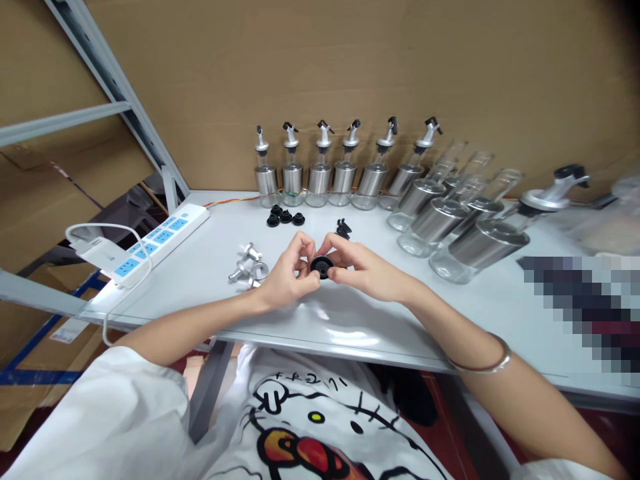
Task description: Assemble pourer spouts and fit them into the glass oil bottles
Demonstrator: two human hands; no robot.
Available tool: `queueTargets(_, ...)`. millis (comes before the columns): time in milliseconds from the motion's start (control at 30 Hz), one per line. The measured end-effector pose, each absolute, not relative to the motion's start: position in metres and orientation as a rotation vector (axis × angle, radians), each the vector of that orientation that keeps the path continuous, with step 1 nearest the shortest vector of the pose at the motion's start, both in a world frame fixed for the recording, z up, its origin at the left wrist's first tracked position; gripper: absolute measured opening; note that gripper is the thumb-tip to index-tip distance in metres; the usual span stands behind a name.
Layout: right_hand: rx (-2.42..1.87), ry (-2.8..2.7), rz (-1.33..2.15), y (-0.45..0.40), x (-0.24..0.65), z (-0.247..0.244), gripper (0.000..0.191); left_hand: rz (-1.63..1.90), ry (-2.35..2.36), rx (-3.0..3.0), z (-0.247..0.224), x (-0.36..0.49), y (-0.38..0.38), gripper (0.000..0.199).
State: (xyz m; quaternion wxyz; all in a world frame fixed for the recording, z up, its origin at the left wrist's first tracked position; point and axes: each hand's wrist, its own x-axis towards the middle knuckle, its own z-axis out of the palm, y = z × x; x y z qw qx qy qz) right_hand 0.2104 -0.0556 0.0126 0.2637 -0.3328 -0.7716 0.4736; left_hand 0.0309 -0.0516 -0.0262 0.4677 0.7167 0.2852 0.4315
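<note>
Between my two hands, above the table's front part, is a round black stopper (323,267), its flat ringed face turned up toward me. My left hand (291,272) pinches its left edge with thumb and fingers. On the other edge, my right hand (357,268) grips it the same way. Several silver metal spouts (247,267) lie on the table just left of my left hand. Beyond my hands are several black stoppers (285,217) in a small group and a little pile of black spout caps (343,228).
Glass bottles with steel sleeves (319,180) stand in a row along the cardboard wall, several topped with spouts. More bottles (440,217), some without tops, stand at the right. A white power strip (163,241) with a cable lies on the table (210,243) at left.
</note>
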Motion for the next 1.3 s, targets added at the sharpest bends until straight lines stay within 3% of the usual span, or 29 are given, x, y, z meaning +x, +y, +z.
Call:
queueTargets(933, -0.899, -2.247, 1.041, -0.0569, 0.2092, 0.0108, 0.012, 1.031, 0.672, 1.715, -0.0254, 0.0345, -0.0582, 0.028)
queueTargets(1300, -0.870, -2.067, 1.296, -0.0554, 0.2105, 0.0098, 0.017, 0.999, 0.552, 1.731, -0.0329, 0.0268, -0.0519, 0.032)
